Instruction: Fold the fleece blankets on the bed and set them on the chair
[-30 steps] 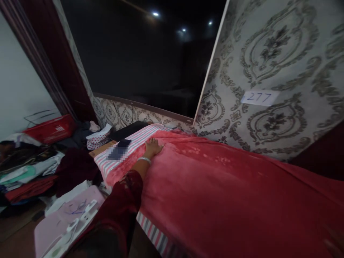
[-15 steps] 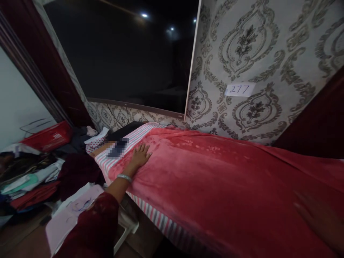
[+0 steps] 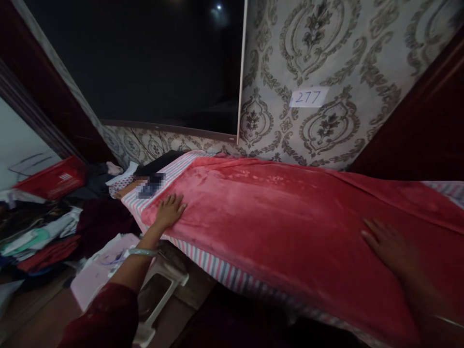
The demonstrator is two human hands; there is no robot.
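Note:
A red plush cloth [image 3: 268,217] lies spread over a long surface covered with a striped cloth [image 3: 213,266], whose stripes show along the front and at the left end. My left hand [image 3: 170,211] rests flat on the red cloth near its left end, fingers spread, a pale bangle on the wrist. Farther right, my right hand [image 3: 391,244] lies on the same cloth with its fingers stretched out, dim and slightly blurred. Neither hand grips anything. Just beyond my left hand, a dark pixelated item [image 3: 151,185] sits on the stripes.
Behind stands a large dark television screen [image 3: 145,63] against patterned wallpaper, with a paper marked 277 [image 3: 309,97]. On the left are piled clothes [image 3: 39,241], a red basket [image 3: 54,179], a pink panel [image 3: 97,270] and a white stool-like frame [image 3: 163,295].
The view has shifted, so the wall and cloth sit higher and farther left. My left hand has slid toward the near left edge; my right hand has come further into view on the cloth.

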